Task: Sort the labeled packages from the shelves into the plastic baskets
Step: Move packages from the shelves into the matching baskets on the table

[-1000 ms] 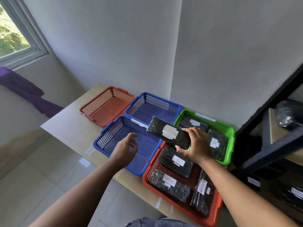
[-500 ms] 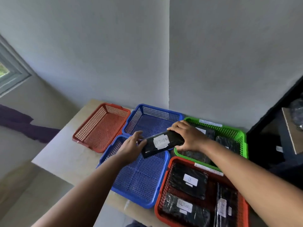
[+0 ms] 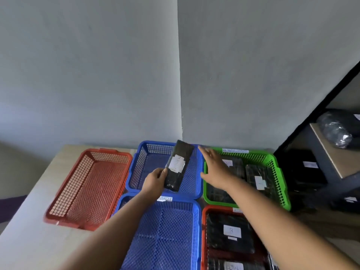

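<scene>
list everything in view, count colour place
far red basket: one, red, left
far blue basket: one, blue, back middle
near blue basket: one, blue, front middle
green basket: one, green, back right
near red basket: one, red, front right
held package: one, black, over far blue basket
green-basket packages: at least two, black
red-basket packages: at least two, black
shelf packages: several, black, on shelf
table: one, pale wood
left hand: grips held package
right hand: open, over green basket's rim

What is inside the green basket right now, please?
The green basket holds black wrapped packages with white labels; one lies in plain view on its right side. The right hand and forearm cover much of the left part, so the count cannot be told.
</scene>
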A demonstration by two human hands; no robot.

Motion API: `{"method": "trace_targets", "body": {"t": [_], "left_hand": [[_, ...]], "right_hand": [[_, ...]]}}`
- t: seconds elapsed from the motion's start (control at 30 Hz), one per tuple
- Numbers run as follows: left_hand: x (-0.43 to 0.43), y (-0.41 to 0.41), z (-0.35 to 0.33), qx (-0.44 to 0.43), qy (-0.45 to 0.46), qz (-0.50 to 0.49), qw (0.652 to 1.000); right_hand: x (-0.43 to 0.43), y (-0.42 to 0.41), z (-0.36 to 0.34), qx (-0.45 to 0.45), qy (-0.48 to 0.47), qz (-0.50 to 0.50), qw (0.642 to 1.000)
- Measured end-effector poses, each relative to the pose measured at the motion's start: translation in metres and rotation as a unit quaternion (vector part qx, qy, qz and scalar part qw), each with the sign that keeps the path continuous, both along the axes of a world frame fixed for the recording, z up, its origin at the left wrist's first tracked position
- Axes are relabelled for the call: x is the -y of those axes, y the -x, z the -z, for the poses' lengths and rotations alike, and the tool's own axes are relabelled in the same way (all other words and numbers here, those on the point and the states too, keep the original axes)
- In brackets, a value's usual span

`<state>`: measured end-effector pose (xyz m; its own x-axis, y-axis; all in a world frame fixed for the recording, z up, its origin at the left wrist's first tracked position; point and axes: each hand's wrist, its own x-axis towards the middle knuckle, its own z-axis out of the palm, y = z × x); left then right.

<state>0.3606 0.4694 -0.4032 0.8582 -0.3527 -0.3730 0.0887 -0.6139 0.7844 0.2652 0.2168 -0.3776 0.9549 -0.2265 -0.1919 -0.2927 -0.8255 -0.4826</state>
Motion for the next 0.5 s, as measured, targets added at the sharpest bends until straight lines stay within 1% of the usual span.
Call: {"method": "trace_targets", "body": {"t": [0.07,0.13,0.23,0.3,0.43,0.5], "left_hand": [[0.007,-0.015,0.019,-0.014,-0.013,0.0,1.0],[0.015,-0.027,0.037,-0.03,-0.038,0.008,0.999],[0.026,-0.038,0.056,-0.054,-0.073,0.023,0.996],[0.033,-0.042,0.067,-0.082,-0.08,0.024,0.993],[0.046,-0.049,0.093,-0.164,-0.043,-0.006,0.986],[0.052,-0.05,0.102,-0.166,-0.049,-0.007,0.985]], "right_hand": [[-0.01,0.007,0.022,-0.048,-0.042,0.073,0.995],[-0.02,0.01,0.037,-0.089,-0.074,0.115,0.987],[-0.03,0.008,0.05,-0.129,-0.072,0.139,0.979],[-0.033,0.004,0.057,-0.141,-0.074,0.16,0.974],[-0.035,-0.001,0.069,-0.152,-0.067,0.186,0.968],[-0.035,-0.002,0.072,-0.156,-0.06,0.192,0.967]]}}
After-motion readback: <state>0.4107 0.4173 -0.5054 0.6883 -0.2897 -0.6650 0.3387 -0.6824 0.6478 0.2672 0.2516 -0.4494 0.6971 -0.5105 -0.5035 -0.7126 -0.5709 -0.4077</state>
